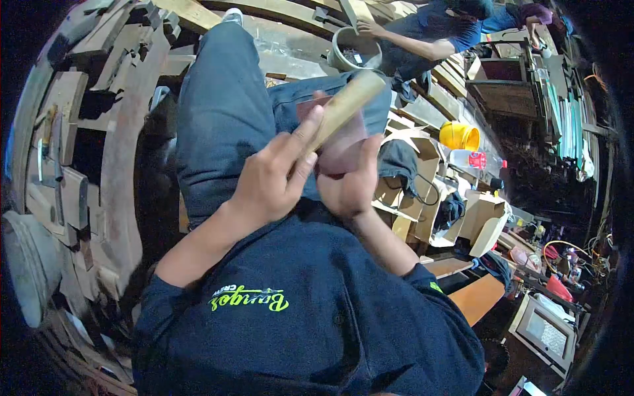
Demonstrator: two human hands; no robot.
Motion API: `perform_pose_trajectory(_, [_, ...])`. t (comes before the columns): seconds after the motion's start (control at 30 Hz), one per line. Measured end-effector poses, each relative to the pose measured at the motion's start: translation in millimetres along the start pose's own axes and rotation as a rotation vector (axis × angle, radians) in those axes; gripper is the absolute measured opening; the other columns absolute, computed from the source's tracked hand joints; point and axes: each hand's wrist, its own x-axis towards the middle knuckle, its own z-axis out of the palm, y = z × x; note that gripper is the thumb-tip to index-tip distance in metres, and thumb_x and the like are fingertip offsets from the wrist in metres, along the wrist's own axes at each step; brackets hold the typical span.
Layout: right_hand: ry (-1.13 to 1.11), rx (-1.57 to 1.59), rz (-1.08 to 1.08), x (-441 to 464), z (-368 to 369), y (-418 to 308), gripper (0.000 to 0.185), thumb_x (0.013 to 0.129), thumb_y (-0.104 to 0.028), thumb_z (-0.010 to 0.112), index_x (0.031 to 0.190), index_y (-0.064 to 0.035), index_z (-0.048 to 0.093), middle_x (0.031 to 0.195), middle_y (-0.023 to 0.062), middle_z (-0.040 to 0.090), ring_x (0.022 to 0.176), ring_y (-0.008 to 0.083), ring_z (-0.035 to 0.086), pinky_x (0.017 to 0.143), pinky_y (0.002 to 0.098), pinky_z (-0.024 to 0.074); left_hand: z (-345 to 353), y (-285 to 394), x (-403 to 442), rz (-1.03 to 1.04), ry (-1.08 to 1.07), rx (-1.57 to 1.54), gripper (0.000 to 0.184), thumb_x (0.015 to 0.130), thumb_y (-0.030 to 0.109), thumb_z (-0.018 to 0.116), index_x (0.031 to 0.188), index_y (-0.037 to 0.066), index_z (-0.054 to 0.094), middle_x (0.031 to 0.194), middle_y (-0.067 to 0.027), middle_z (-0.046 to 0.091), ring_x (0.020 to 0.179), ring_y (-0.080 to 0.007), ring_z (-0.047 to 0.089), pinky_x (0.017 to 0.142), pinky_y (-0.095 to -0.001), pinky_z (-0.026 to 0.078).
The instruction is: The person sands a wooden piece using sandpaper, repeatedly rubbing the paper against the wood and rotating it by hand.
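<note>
Workshop, cluttered. Wooden boards and offcuts (123, 158) piled along the left side of the view; a grey fabric-like item (30, 264) at far left. Open cardboard box (480, 224) at right, dark cloth (398, 158) lying by it. Yellow bucket (459, 136) tipped on its side beyond, clear plastic bottle (470, 159) with red label near it. Framed panel (543, 333) at lower right.

Wearer seated, dark trousers (221, 125), dark shirt (290, 330) with yellow-green and white lettering.

Wooden piece (347, 105): pale, elongated, rounded at far end, held above the lap, slanting up to the right. Left hand (267, 178): back upward, partly closed, near end of the piece gripped between extended fingers and thumb. Right hand (347, 191): palm up, partly open, thumb raised, cupped beneath a reddish-brown sheet (343, 146). Sheet lies behind the wooden piece, showing on both sides of it; sheet-to-wood contact cannot be told.

Top of view: co-worker (429, 39) in blue, one hand (371, 29) at a board (356, 12), just beside the rim of a grey bucket (356, 49). Bucket contents too small to identify.
</note>
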Motion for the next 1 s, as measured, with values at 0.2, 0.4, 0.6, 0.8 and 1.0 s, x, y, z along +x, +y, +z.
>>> perform_pose_trajectory(0.2, [0.057,0.060,0.033,-2.9,-5.3,-5.4,0.080,0.099,-0.063,0.032,0.153,-0.0063,0.022,0.155,0.0163,0.033,0.143,0.0306,0.032,0.119,0.0439,0.0234,3.3,-4.7,-1.3,0.070,-0.043,-0.006,0.055,0.097,0.021,0.054,0.150,0.020,0.040,0.087,-0.0201,0.061,0.077,-0.0401,0.063,0.068,-0.0463,0.054])
perform_pose_trajectory(0.4, [0.201,-0.014,-0.025,13.9,-14.2,-16.2,0.077,0.102,-0.060,0.019,0.153,-0.0026,0.023,0.155,0.0153,0.033,0.144,0.0301,0.031,0.119,0.0434,0.0238,10.0,0.2,-13.3,0.010,-0.226,0.045,0.058,0.096,0.023,0.055,0.151,0.023,0.037,0.088,-0.0214,0.061,0.071,-0.0403,0.063,0.067,-0.0485,0.055])
perform_pose_trajectory(0.6, [0.057,-0.096,0.094,-11.2,-0.4,1.9,0.075,0.101,-0.061,0.022,0.154,-0.0077,0.023,0.156,0.0141,0.034,0.144,0.0294,0.031,0.120,0.0437,0.0211,2.2,-6.6,6.4,0.024,0.037,-0.053,0.058,0.096,0.023,0.055,0.152,0.023,0.036,0.090,-0.0231,0.061,0.075,-0.0413,0.065,0.069,-0.0499,0.055])
perform_pose_trajectory(0.8, [0.198,-0.028,-0.030,7.9,-8.7,-13.7,0.084,0.098,-0.067,0.020,0.153,-0.0027,0.021,0.156,0.0150,0.032,0.142,0.0309,0.034,0.118,0.0439,0.0245,-6.3,5.6,-6.2,-0.127,-0.396,0.099,0.056,0.096,0.015,0.054,0.150,0.008,0.038,0.130,-0.0227,0.058,0.104,-0.0419,0.063,0.088,-0.0441,0.051])
perform_pose_trajectory(1.0, [0.180,-0.048,-0.033,8.0,-7.6,-11.0,0.083,0.098,-0.066,0.022,0.153,-0.0043,0.024,0.153,0.0151,0.037,0.142,0.0299,0.034,0.118,0.0435,0.0242,9.0,-2.5,-7.0,0.033,-0.158,-0.031,0.057,0.095,0.018,0.056,0.150,0.022,0.041,0.087,-0.0208,0.062,0.078,-0.0401,0.064,0.072,-0.0468,0.054])
